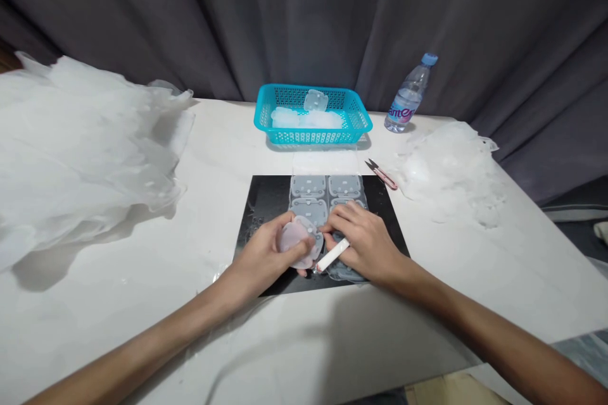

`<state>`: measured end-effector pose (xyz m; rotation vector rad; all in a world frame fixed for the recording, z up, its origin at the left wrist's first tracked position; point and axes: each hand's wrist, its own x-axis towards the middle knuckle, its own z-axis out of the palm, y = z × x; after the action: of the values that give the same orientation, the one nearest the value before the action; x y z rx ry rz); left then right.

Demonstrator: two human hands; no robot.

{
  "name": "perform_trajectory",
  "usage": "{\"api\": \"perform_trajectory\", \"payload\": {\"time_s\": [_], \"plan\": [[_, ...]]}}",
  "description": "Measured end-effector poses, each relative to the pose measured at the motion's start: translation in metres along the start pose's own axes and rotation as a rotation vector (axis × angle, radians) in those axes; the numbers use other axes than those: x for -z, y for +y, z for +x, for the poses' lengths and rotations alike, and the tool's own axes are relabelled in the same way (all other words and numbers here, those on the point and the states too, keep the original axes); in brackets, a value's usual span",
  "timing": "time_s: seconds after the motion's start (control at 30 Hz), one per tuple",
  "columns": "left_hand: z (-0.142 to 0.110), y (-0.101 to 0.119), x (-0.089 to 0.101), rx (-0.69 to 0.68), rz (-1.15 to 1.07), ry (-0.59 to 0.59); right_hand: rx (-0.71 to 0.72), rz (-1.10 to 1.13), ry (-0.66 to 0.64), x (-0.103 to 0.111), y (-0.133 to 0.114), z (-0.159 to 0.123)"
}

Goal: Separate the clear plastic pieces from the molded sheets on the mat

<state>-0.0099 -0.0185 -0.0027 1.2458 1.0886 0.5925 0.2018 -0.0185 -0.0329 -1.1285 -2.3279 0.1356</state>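
Note:
Between the thumb and fingers of my left hand point(268, 248) is a translucent, rounded-square silicone piece point(295, 237), tilted above the black mat point(266, 197). My right hand point(365, 239) is closed around a short white flat stick point(334, 254), which points down and left and looks reddish at its tip. The right fingertips are at the right edge of the silicone piece; whether they pinch it I cannot tell. Under both hands lies a translucent molded sheet point(310, 187) with several similar rounded squares, its near part partly covered by my right hand.
A blue plastic basket point(313, 138) with several translucent pieces stands at the back. Pink-handled thread snips point(382, 175) lie right of the mat. A water bottle point(406, 98) stands behind a heap of translucent scraps point(449, 171). A large stack of translucent sheets point(90, 152) fills the left.

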Motion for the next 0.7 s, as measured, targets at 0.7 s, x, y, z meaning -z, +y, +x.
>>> {"api": "perform_trajectory", "payload": {"time_s": [0.7], "plan": [[-0.02,0.006,0.014,-0.418,0.271,0.078,0.022,0.468,0.336,0.027,-0.026,0.005]]}}
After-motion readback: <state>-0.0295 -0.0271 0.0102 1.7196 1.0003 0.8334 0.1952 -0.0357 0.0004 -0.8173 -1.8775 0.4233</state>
